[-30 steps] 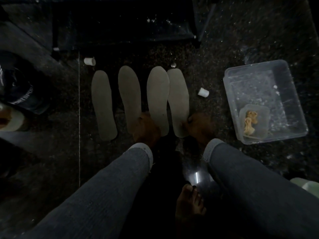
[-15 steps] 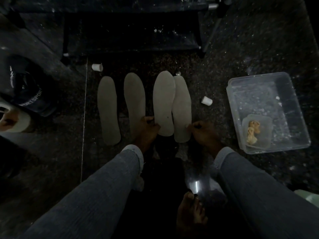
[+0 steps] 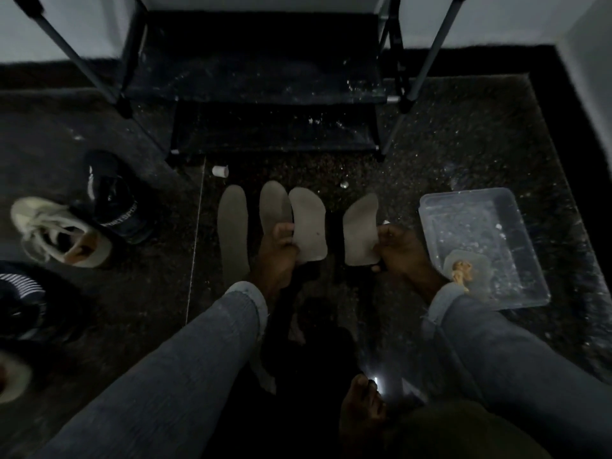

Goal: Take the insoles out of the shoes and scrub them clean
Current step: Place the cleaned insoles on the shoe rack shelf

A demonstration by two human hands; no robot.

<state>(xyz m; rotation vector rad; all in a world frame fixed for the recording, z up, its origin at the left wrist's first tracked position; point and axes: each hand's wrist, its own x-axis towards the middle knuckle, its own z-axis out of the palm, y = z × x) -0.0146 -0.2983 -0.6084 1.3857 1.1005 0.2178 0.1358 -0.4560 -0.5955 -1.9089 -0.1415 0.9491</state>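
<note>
Grey foam insoles, four of them, all out of the shoes. Left hand [image 3: 276, 251] pinches one insole [image 3: 309, 228] near its heel, thumb on top; right hand [image 3: 399, 250] grips another insole [image 3: 359, 231] the same way, fingers curled under. Both are lifted off the floor [image 3: 463, 154] w/ toes pointing away. Two more insoles [image 3: 233, 233] lie flat beside the left hand.

Risk: light is v. poor, so dirt could get missed. Clear tub [image 3: 516, 260] sits just right of the right hand (something pale inside, can't tell what); a swing that way could knock it. Floppy foam may also fold or slip from a heel-only hold.
</note>
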